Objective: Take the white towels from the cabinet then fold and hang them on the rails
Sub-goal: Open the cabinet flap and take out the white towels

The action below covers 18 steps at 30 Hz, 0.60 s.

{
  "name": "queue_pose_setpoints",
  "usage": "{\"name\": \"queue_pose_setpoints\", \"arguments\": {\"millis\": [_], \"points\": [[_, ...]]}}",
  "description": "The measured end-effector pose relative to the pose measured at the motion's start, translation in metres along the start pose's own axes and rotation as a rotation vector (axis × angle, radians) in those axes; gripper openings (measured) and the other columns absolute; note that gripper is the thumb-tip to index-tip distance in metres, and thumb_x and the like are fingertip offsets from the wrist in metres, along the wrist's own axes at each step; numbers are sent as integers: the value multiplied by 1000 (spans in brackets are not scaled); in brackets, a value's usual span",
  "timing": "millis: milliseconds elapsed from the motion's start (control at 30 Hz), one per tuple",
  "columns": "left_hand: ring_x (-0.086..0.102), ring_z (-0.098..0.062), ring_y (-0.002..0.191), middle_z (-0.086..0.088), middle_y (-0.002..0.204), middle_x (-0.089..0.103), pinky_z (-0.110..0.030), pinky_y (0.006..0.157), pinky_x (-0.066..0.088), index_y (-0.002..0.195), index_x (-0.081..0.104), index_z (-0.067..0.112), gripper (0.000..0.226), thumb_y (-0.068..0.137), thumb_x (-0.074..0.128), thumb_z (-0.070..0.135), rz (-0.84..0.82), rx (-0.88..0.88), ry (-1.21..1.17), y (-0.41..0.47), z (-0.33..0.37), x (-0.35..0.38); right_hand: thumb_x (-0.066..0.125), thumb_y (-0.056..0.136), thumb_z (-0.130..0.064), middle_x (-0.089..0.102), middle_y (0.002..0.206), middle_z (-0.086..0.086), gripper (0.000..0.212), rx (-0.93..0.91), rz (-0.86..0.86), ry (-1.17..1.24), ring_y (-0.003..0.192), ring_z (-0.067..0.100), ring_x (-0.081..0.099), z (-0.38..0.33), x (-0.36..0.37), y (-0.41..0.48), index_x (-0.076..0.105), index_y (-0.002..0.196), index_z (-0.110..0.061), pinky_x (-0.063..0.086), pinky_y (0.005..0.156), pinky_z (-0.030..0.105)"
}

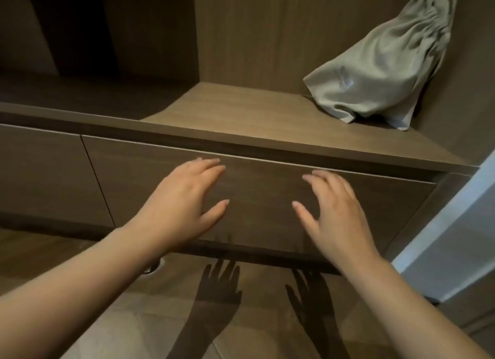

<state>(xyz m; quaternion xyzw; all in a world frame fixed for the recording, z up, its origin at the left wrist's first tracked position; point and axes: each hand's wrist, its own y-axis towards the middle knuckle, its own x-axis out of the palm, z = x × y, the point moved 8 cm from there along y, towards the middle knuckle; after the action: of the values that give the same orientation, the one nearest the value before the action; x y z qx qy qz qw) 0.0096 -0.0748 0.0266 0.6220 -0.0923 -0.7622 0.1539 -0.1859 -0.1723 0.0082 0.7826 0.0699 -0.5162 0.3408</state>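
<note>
Left hand (184, 198) and right hand (334, 211) side by side before closed drawer front (262, 195) of cabinet (241, 37). Both hands flat, fingers spread and straight, holding nothing. Contact with panel: cannot tell, slight blur. White towels not in view; likely inside drawer. No handle seen. Shadowed gap along top edge looks like best spot to hook fingertips. Towels should be soft, light, floppy: lift stack from underneath, pinch corners for folding. Grey-green cloth bag (380, 69) slumped on shelf (241, 114), right corner.
</note>
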Motion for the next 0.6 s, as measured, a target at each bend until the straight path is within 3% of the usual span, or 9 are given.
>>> {"name": "queue_pose_setpoints", "arguments": {"millis": [167,367,467,600], "points": [[-3,-13,148,7,161,1,-37,122,11,152,11,28,77,90,51,49,-36,4,25,13,-1,-3,60,93,-37,41,148,1,56,23,76,-10,142,16,30,-8,-1,31,42,143,-21,33,114,35],[-7,-15,148,6,161,-3,-43,122,10,153,6,27,82,89,52,51,-38,-16,40,18,-8,-5,55,94,-42,29,157,2,69,89,-45,-73,147,17,22,4,22,24,25,152,-21,22,121,45],[-8,-16,148,6,161,-5,-45,122,9,153,4,26,84,89,53,50,-53,-27,32,22,-11,-3,55,93,-45,32,153,2,68,53,-61,-146,144,18,25,9,22,29,29,151,-20,17,121,49],[-9,-16,148,5,161,-6,-50,121,8,153,2,26,87,88,55,50,-76,-40,14,25,-13,-4,58,93,-41,44,141,2,56,83,-46,-57,136,19,37,11,15,43,43,143,-20,18,120,50]]}}
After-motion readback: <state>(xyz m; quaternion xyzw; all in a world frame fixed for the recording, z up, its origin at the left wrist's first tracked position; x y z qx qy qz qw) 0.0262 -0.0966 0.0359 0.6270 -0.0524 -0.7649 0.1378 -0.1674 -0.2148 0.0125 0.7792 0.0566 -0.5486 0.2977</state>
